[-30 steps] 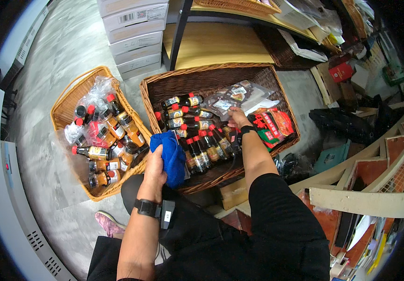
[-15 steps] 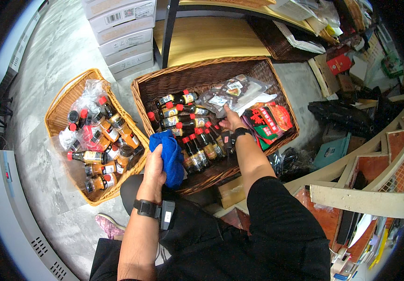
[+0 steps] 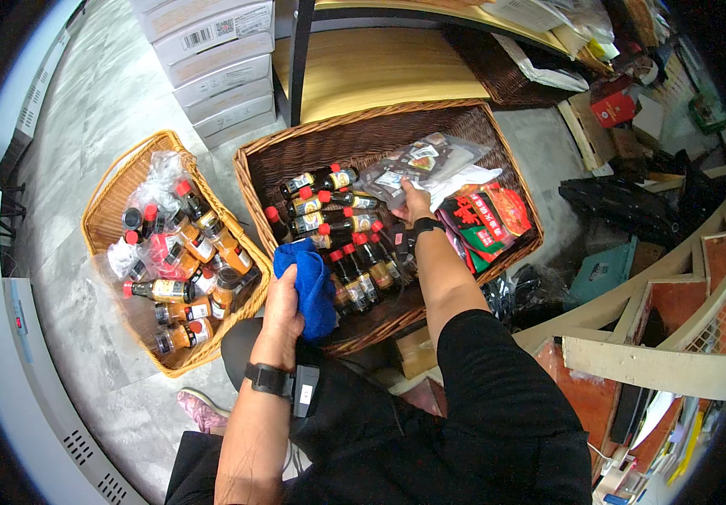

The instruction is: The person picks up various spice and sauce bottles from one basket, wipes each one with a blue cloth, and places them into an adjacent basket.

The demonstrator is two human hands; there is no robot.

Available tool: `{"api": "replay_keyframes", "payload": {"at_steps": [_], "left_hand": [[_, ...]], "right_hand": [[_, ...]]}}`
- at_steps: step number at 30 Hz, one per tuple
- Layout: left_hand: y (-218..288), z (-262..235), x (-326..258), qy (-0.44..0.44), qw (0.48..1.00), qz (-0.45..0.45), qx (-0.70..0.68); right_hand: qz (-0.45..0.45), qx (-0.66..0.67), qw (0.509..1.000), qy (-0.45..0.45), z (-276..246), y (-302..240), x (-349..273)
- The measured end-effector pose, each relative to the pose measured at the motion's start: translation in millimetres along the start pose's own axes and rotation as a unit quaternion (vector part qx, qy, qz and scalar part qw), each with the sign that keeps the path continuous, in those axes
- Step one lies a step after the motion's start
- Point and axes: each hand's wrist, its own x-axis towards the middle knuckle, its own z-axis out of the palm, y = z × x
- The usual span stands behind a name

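Observation:
My left hand point(image 3: 282, 305) is closed round a bunched blue cloth point(image 3: 316, 295) at the near left rim of the large brown wicker basket point(image 3: 338, 342). Inside that basket my right hand point(image 3: 414, 204) has its fingers closed on the near edge of a clear plastic packet point(image 3: 451, 162) with dark contents and white labels. The right fingertips are partly hidden. Small dark sauce bottles with red caps point(image 3: 348, 273) fill the basket's left and near part, some lying, some leaning. Red and green packets point(image 3: 498, 215) lie at its right end.
A lighter wicker basket point(image 3: 180, 368) of bottles, jars and plastic wrap stands on the left. Behind are stacked white boxes point(image 3: 227, 71) and a shelf point(image 3: 380, 71) with a black post point(image 3: 300, 63). Wooden frames point(image 3: 649, 366) and clutter crowd the right side.
My right hand has shifted slightly farther into the basket with its fingers on the plastic packet. The left hand keeps hold of the blue cloth, and the view has moved a little.

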Motion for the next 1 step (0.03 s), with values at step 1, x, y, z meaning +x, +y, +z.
{"api": "replay_keyframes", "payload": {"at_steps": [1], "left_hand": [[-0.8, -4.8, 3.6, -0.010, 1.000, -0.003, 0.003]], "right_hand": [[0.000, -0.011, 1.000, -0.013, 1.6, 1.0, 3.1]]}}
